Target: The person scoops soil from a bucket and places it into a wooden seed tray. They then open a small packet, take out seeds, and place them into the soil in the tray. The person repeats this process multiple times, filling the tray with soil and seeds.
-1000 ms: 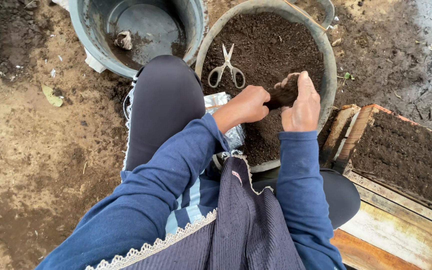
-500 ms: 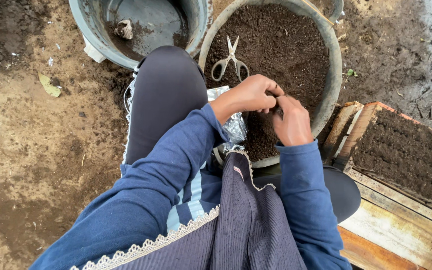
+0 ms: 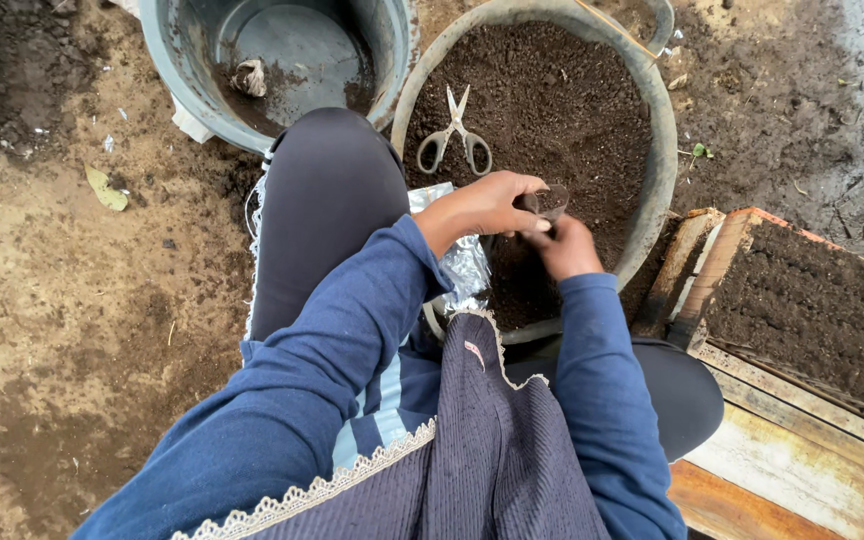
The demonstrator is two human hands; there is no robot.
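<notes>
1. Bare dirt ground (image 3: 72,300) lies all around; a wooden tray (image 3: 802,300) of soil sits right.
2. Soil-filled basin (image 3: 657,150) holds scissors (image 3: 455,135), blades pointing away.
3. Left hand (image 3: 487,205) and right hand (image 3: 567,248), fingers closed, pinch a small cup (image 3: 549,203) above the basin.
4. The cup's mouth faces up, axis near upright; tilting might spill soil.

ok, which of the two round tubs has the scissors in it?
The soil-filled tub on the right, under both hands; the scissors lie on its soil. The grey tub on the left holds only dirt traces and a scrap.
</notes>
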